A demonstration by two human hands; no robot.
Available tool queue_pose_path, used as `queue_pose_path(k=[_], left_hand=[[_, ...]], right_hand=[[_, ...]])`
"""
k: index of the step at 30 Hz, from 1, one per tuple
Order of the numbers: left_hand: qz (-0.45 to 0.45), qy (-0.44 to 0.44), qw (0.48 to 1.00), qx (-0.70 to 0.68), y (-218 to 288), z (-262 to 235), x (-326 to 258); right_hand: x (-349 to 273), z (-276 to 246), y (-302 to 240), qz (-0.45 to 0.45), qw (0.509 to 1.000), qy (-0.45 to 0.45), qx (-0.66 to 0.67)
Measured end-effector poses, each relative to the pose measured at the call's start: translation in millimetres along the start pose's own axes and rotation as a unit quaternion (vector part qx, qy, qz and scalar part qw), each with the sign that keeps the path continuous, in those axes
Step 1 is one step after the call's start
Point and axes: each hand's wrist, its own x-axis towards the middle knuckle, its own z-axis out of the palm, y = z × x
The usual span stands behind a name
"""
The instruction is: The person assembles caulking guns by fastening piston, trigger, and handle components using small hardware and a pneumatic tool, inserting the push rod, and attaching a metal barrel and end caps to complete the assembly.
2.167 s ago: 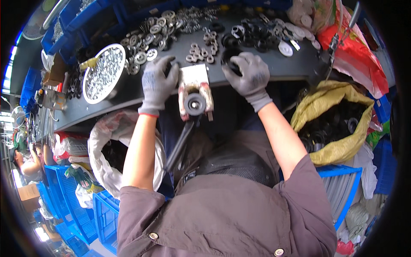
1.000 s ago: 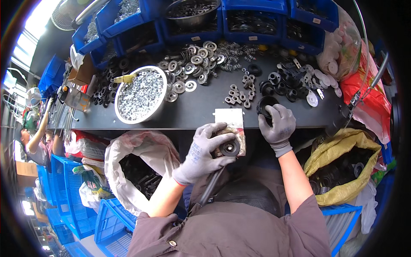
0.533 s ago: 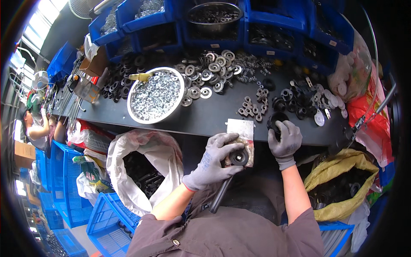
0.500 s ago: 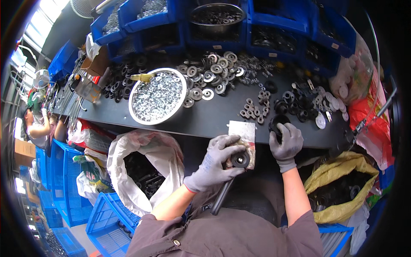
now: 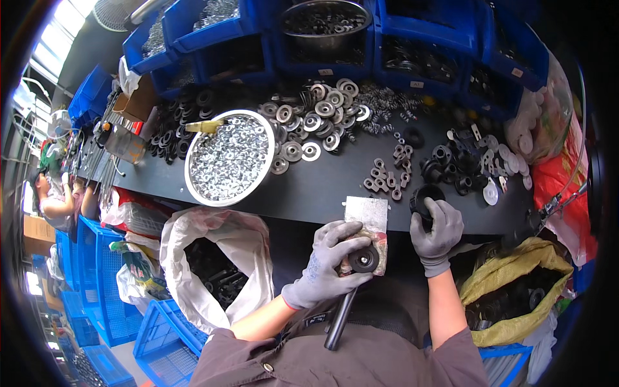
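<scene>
Left hand [image 5: 330, 259] is clasping black disc [image 5: 364, 260], apparently steadying it at the fixture [image 5: 366, 210]; right hand [image 5: 438, 233] is pinching black ring [image 5: 425, 196]

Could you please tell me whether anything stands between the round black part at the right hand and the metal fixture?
Nothing visible does: only dark tabletop separates the round black part at the right hand from the metal fixture. The left hand is on the fixture's opposite side.

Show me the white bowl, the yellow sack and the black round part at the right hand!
White bowl [image 5: 219, 202], head view: near edge of its rim.
Yellow sack [image 5: 525, 324], head view: front fold of its mouth.
Black round part [image 5: 428, 191], head view: top of its rim.
</scene>
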Motion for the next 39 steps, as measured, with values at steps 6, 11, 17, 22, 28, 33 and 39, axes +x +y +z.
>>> queue_pose_path(k=[6,11,17,22,28,33,39], left_hand=[[0.001,-0.018,1.0,0.015,0,-1,0],[0.002,-0.032,0.999,0.03,1,-10,3],[-0.042,-0.061,0.997,0.033,22,-29,14],[0.035,-0.066,0.995,0.058,26,-25,21],[0.066,-0.048,0.993,0.085,26,-21,21],[0.076,-0.091,0.989,0.091,26,-26,29],[0.049,-0.134,0.986,0.089,29,-34,32]], right_hand=[[2,-1,-1,-0.005,1.0,0.001,0.005],[5,1,-3,-0.006,1.0,0.015,0.004],[2,4,4,-0.002,1.0,0.016,0.005],[8,0,0,-0.006,1.0,0.019,0.001],[-4,0,-4,-0.001,1.0,0.006,0.02],[-1,-6,-1,0.001,1.0,0.004,0.026],[1,-2,0,0.011,0.997,0.035,0.066]])
